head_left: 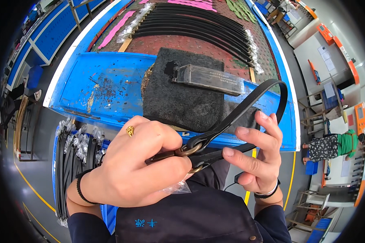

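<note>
Items as I read them, left to right, placed against the blue workbench [109,87]:

1. Bagged black belts [71,158], hanging below the bench's near-left edge.
2. My left hand [136,166], in front of the bench's near edge, fingers clamped together on a brass buckle [186,152].
3. Black belt strap [247,107], fastened to that buckle, looping up over the bench's right end.
4. Dark foam pad [182,99] on the bench, a clear rectangular block [210,79] resting on it.
5. My right hand [259,156], right of the buckle, fingers pinching the strap.
</note>
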`<act>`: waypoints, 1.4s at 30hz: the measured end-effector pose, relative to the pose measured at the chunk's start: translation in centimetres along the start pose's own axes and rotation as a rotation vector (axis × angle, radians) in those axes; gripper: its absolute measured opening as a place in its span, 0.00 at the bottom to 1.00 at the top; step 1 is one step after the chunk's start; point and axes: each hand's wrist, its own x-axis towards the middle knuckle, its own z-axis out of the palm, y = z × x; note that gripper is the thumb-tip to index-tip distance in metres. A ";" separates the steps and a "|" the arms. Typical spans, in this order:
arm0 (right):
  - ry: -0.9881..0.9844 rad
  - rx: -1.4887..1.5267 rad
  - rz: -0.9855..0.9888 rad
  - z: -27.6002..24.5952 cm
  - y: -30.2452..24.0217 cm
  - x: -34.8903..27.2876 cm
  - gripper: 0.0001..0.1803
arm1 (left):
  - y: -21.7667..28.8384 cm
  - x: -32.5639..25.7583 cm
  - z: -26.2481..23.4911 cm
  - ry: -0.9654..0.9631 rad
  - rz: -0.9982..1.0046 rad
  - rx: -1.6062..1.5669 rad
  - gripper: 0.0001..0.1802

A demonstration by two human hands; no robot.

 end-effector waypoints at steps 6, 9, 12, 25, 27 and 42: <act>0.157 0.000 0.168 -0.4 0.4 -0.6 0.28 | -0.1 -0.3 0.1 0.020 0.011 0.022 0.12; 0.384 0.034 -0.005 -0.5 1.5 -4.4 0.27 | -0.4 -0.6 0.2 0.054 0.006 0.031 0.12; 0.295 -0.103 -0.016 -0.5 2.5 -7.1 0.22 | -1.1 -0.6 0.1 0.096 0.008 0.042 0.12; -0.210 -0.350 0.499 1.9 4.5 -6.1 0.16 | -2.0 -0.1 0.7 0.388 -0.654 -1.358 0.13; -0.103 -0.345 0.505 1.7 4.4 -6.1 0.16 | -1.9 0.1 0.9 0.311 -0.686 -1.473 0.12; 0.059 -0.504 -0.005 -1.7 0.9 0.0 0.12 | -0.9 0.0 3.0 -0.240 -0.992 -1.880 0.09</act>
